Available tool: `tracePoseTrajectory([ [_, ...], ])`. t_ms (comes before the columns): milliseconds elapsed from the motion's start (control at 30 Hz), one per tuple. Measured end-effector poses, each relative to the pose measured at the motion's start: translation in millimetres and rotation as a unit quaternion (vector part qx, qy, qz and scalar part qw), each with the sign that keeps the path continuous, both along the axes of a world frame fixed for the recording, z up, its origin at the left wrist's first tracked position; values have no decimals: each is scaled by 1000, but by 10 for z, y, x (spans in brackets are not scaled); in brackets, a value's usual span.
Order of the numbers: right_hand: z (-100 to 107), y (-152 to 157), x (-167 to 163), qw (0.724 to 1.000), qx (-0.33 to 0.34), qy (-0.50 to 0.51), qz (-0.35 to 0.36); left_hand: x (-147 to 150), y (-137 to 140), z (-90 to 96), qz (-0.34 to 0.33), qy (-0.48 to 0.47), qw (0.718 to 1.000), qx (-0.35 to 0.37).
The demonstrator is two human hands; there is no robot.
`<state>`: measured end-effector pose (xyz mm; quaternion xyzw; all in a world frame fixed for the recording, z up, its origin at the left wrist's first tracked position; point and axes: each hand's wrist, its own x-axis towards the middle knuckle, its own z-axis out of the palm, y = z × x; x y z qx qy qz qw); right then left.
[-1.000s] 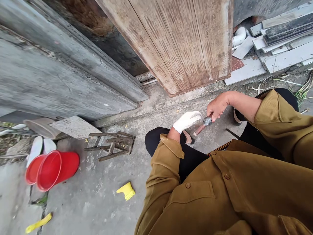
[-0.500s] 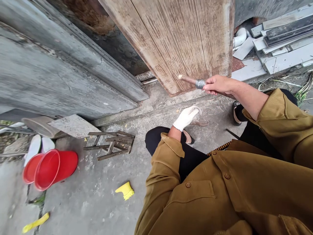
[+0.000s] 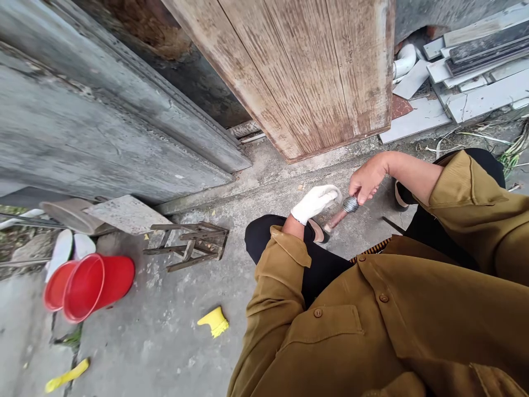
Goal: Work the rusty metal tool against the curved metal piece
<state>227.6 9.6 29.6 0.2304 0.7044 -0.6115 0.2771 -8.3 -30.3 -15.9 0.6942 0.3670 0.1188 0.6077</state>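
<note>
**Wire-bound stick point(image 3: 336, 220) in the bare right hand point(image 3: 366, 179)**

Right grip: narrow, fingers wrapping around the stick just behind a tight coil of grey wire point(image 3: 351, 204). The stick is showing as a slim, brown wooden rod, its pale tip slanting down toward a beige shoe point(image 3: 318, 232); cannot tell whether the tip is touching the rough, stained concrete floor point(image 3: 165, 342). The rod is sitting between the two hands, near the gloved one.

Left hand point(image 3: 311, 205): wearing a white fabric glove point(image 3: 316, 199), fingers curling forward. A pale, blurred curve is showing at the fingertips; cannot tell whether this grip is holding anything.

Surroundings: a weathered plank panel point(image 3: 289, 71), grain streaking brown and whitish, is standing ahead of the hands. Off to the left, a small slatted wooden frame point(image 3: 194, 245) and smooth red plastic buckets point(image 3: 118, 278) are resting on the concrete; a wrinkled yellow piece point(image 3: 215, 321) is lying nearer. To the right, flat, pale and dark slabs point(image 3: 479, 105) are piling up beside a curved white pipe point(image 3: 407, 58).
</note>
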Motion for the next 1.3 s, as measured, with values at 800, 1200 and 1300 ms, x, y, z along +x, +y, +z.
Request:
tracePoseTrajectory([
  [800, -194, 26, -53, 981, 145, -127, -5, 12, 8, -115, -60, 61, 993, 87],
  [1200, 337, 127, 282, 889, 206, 89, -399, 90, -14, -108, 44, -72, 996, -3],
  [1300, 221, 194, 216, 866, 306, -25, -395, 112, -23, -95, 25, -75, 997, -21],
])
